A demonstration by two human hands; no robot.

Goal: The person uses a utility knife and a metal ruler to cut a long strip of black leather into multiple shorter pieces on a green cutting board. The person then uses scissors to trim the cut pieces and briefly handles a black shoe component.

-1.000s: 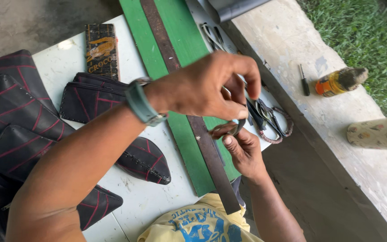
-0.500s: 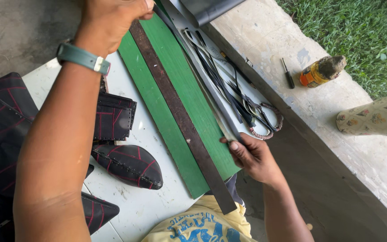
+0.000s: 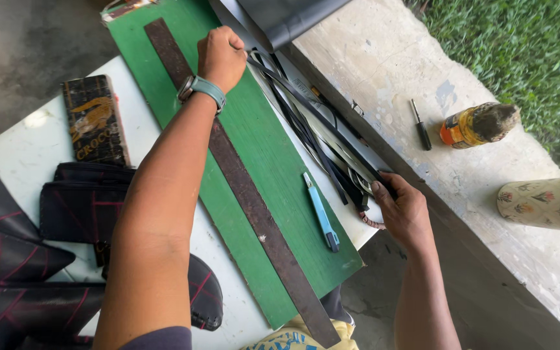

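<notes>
My left hand (image 3: 220,57), with a teal watch on the wrist, reaches across to the far end of a green cutting board (image 3: 273,162). It is closed in a fist on one end of a long black strip (image 3: 319,120). My right hand (image 3: 404,210) grips the other end at the table's near right edge, so the strip runs taut between both hands above several more black strips. A long rusty metal ruler (image 3: 254,214) lies lengthwise on the board under my left forearm. A blue utility knife (image 3: 321,219) rests on the board near my right hand.
Dark leather pieces with red lines (image 3: 21,253) and a dark embossed piece (image 3: 95,120) lie on the white table at left. A concrete ledge on the right holds a screwdriver (image 3: 420,124) and an orange can (image 3: 478,124). Floral fabric (image 3: 546,204) shows at far right.
My left hand went from beside my right hand to the far end of the board and closed there. The black strip now stretches between both hands. The blue knife has come into view.
</notes>
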